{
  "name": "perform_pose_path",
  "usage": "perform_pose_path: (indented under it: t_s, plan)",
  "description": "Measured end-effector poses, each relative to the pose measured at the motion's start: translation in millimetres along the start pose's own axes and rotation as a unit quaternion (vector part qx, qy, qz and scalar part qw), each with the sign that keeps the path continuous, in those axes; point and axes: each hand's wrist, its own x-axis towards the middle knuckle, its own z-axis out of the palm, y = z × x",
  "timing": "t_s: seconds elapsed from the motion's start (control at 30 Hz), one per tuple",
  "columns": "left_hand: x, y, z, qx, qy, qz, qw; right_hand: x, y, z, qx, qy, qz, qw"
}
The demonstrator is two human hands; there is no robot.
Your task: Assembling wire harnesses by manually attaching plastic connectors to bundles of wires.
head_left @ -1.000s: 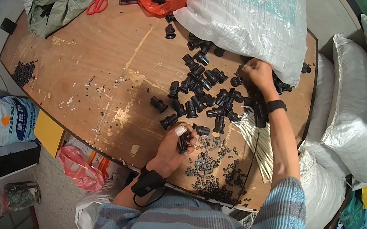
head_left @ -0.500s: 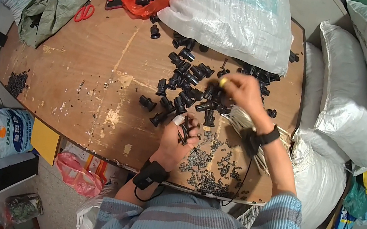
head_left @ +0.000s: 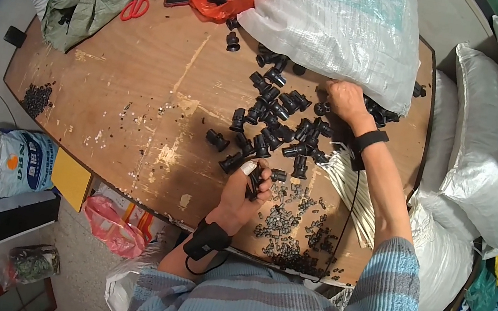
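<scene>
My left hand, its thumb tip wrapped in white, is closed around some slim black pieces near the table's front edge. Just beyond it spreads a heap of black flanged plastic fittings. My right hand reaches to the far right of that heap, by the lower edge of a stuffed white woven sack. Its fingers are curled downward, and whatever they grip is hidden. Below the right forearm lies a bundle of thin cream-white strips. Many tiny grey and black parts are scattered right of my left hand.
On the wooden table are a small black pile at left, red scissors, and a red plastic bag of black parts. A green-grey sack sits far left. Stuffed white sacks line the right side.
My right hand has moved away from me to the sack's edge; the yellowish piece at its fingertips is no longer visible. My left hand still holds the black pieces. The view has shifted slightly.
</scene>
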Motion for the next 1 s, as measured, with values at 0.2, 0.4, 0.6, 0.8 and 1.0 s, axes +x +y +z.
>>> perform_pose_path:
  t_s: [0.2,0.4,0.6,0.8,1.0]
  plan:
    - [-6.1,1.9,1.6,0.023,-0.005,0.048,0.999,-12.6,-26.5,-40.6,0.121,0.034,0.142,0.982]
    - [-14.1,-6.3,4.7,-0.018,-0.016,0.078,0.997,-82.3,-140.2,-115.8,0.489,-0.043,0.088,0.867]
    - [-37.4,-17.6,-8.5,-0.009,-0.002,0.111,0.994,-121.0,-220.3,-138.3,0.339,0.048,-0.003,0.939]
    - [-99.8,1.8,-37.8,0.005,0.015,0.101,0.995,-154.0,-250.6,-142.2,0.437,0.001,-0.007,0.900]
    - [-164.5,24.2,-98.2,-0.102,0.011,0.217,0.971,-186.9,-285.6,-129.4,0.465,-0.076,0.017,0.882]
